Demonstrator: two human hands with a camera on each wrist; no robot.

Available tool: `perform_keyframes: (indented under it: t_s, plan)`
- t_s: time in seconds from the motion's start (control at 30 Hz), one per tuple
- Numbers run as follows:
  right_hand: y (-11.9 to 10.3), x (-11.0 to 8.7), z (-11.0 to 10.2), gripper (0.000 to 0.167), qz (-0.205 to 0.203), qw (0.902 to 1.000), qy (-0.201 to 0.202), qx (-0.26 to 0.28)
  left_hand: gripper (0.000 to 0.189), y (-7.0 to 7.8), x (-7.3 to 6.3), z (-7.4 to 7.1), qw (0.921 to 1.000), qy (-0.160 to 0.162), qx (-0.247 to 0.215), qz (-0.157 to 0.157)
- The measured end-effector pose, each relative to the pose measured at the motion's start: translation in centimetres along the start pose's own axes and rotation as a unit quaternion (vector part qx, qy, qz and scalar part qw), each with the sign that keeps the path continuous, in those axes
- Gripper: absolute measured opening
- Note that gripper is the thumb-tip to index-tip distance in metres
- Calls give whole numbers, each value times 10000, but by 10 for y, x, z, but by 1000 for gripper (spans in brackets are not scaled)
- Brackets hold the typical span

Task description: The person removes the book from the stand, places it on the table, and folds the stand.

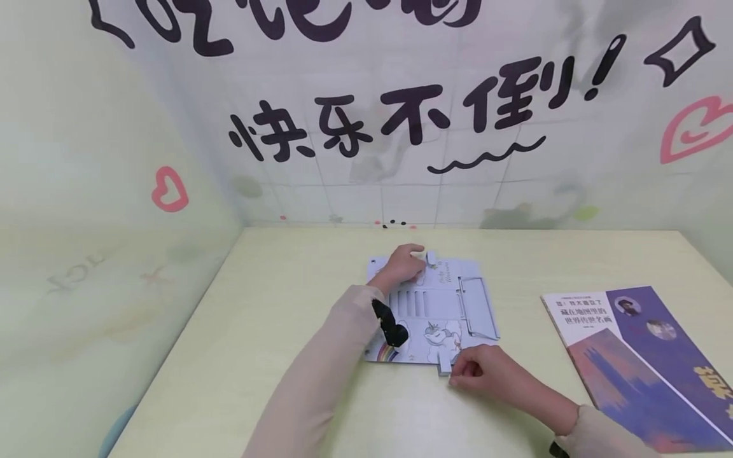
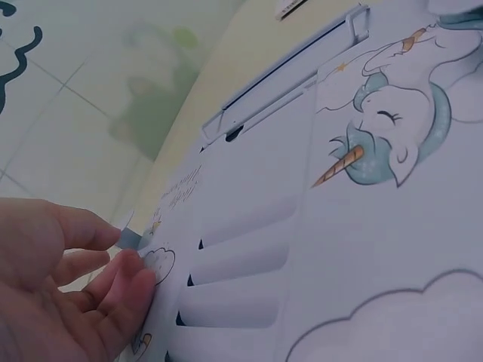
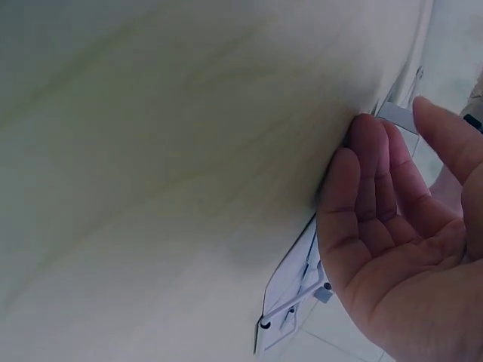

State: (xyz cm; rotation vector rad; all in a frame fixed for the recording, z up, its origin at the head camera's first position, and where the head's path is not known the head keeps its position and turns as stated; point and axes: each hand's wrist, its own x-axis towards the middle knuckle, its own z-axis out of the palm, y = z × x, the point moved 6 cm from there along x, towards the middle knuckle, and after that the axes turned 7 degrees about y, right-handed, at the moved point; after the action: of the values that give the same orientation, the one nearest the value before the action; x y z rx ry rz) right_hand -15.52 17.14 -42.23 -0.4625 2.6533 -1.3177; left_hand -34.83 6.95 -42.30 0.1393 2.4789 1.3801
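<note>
A white folding book stand (image 1: 441,304), printed with unicorns, clouds and a rainbow, lies flat on the table. A small pale clip (image 1: 431,257) sits at its far edge and another clip (image 1: 445,365) sticks out at its near edge. My left hand (image 1: 403,263) is at the far edge beside the far clip, fingers bent and thumb apart in the left wrist view. By the near clip is my right hand (image 1: 487,374). In the right wrist view its fingers lie at the stand's edge, the thumb spread away with the grey clip (image 3: 398,116) showing between.
To the right lies a purple and white book (image 1: 647,362) with a painted cover. The stand's right side carries a hinged panel with a wire frame (image 1: 480,308). A wall (image 1: 366,197) with large black lettering rises behind the pale yellow table (image 1: 275,305).
</note>
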Motion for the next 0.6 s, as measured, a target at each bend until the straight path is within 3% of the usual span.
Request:
perform_keyframes:
  t_s: [0.37, 0.6]
  plan:
    - [-1, 6, 3, 20, 91, 9996, -129, -213, 36, -2, 4, 2, 9994, 122, 325, 43]
    - [2, 11, 2, 22, 435, 9987, -218, -157, 33, -3, 5, 4, 9991, 203, 360, 93]
